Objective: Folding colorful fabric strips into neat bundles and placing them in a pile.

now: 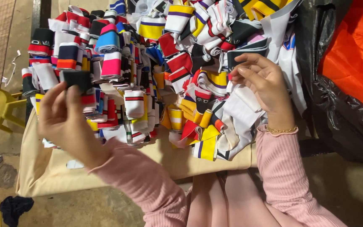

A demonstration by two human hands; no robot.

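A folded black-and-red knit band (80, 86) is pinched between thumb and fingers of the left hand (64, 120), raised at the left of the frame above the pile of folded striped bands (156, 63) that covers the cloth-draped desk (64, 172). At centre right, the right hand (263, 82) is curled, its fingers closed on a small red-edged scrap (230, 77) at the pile's edge. Judged from this, a sorting step is in hand: pieces are being picked out singly. The next move would call for a clean pinch, so that neighbouring folded bands are not dragged loose.
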